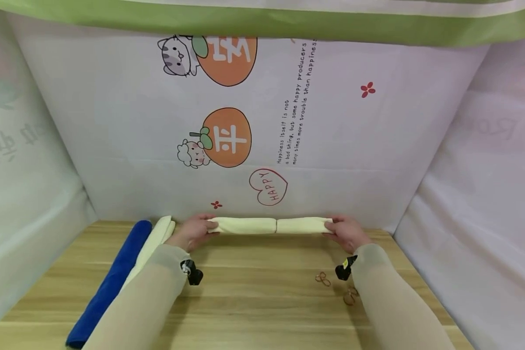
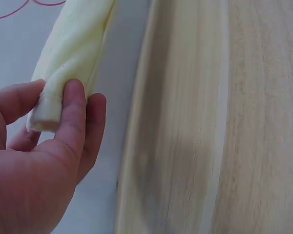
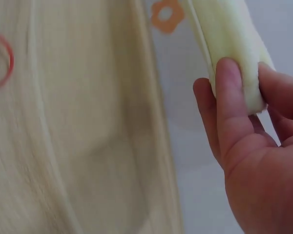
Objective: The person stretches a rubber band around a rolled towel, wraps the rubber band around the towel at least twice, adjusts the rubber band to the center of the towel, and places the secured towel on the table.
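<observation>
A pale yellow rolled towel (image 1: 245,225) lies sideways in the head view, along the far side of the table. A thin dark band (image 1: 276,225) circles it near its middle. My left hand (image 1: 194,231) grips the left end; in the left wrist view, thumb and fingers pinch the end of the rolled towel (image 2: 73,53). On the opposite end, my right hand (image 1: 347,232) holds on in the same way, with the fingers around the towel (image 3: 232,39) in the right wrist view. Both wrists carry small black cameras.
To the left, a blue rolled towel (image 1: 113,282) lies beside another pale yellow towel (image 1: 150,243), partly hidden by my left arm. Two reddish looped bands (image 1: 323,278) rest on the wooden table (image 1: 253,311) near my right wrist. Printed white cloth walls (image 1: 113,121) enclose the table.
</observation>
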`<state>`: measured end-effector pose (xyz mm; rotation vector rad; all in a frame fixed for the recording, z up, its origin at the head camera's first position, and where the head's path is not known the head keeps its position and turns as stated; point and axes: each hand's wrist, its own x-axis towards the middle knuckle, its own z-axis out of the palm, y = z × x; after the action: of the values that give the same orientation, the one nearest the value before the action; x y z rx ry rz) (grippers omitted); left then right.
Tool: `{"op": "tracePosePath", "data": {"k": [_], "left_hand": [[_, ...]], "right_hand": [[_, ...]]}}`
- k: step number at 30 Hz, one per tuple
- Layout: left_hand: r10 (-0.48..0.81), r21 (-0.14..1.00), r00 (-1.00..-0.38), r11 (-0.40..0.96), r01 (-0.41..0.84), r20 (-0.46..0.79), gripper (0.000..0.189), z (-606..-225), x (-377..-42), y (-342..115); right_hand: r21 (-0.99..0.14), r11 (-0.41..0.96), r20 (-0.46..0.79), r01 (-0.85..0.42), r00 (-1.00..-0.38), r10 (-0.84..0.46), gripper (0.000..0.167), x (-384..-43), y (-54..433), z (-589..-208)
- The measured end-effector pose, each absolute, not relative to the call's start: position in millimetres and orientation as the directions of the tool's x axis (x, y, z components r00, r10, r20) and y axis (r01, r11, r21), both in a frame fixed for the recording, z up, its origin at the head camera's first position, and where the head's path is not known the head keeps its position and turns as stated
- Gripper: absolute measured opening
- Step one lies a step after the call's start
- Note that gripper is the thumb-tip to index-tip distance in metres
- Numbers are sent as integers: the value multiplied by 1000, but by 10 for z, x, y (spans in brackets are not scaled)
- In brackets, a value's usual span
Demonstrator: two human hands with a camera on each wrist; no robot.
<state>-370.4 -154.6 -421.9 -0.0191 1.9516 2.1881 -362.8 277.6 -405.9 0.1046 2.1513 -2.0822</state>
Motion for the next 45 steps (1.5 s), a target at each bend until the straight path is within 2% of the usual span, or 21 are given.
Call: {"op": "tracePosePath", "data": {"k": [10,17,22,25,29,31,35,39,42,45], "left_hand": [[163,989,-975,16,-150,-150,42,-4327,-3856,-1265],[164,988,-974,23,-153,-154,43,-4303,-3833,-1187],[135,988,-980,65,-140,-148,49,-4275,-3813,-1188],[99,985,-982,-47,-165,-160,50,-4232,-3795,-1192],[89,933,-974,-282,-224,-207,56,-4166,-3759,-1204],[103,923,-971,-301,-238,-217,60,-4146,-3740,-1215],[140,932,-967,-268,-243,-212,64,-4157,-3688,-1237],[150,947,-965,-209,-245,-216,65,-4206,-3571,-1266],[142,969,-970,-122,-216,-199,72,-4213,-3422,-1270],[110,977,-972,-14,-213,-210,76,-4159,-3217,-1232]], "right_hand": [[-971,139,-195,194,-981,6,56,-3721,2912,-4174],[-974,110,-200,197,-980,-19,52,-3734,2954,-4219],[-972,109,-212,207,-977,-30,57,-3712,2948,-4210],[-968,130,-224,216,-973,-56,62,-3681,2937,-4159],[-962,146,-247,231,-964,-96,65,-3649,2931,-4089],[-958,153,-258,241,-960,-104,66,-3640,2942,-4069],[-940,280,-221,197,-974,-58,65,-3576,2956,-4007],[-880,462,-108,106,-994,23,61,-3391,2830,-3869],[-878,469,-75,99,-995,69,59,-3194,2635,-3723],[-922,372,-76,109,-992,103,61,-2994,2440,-3590]]}}
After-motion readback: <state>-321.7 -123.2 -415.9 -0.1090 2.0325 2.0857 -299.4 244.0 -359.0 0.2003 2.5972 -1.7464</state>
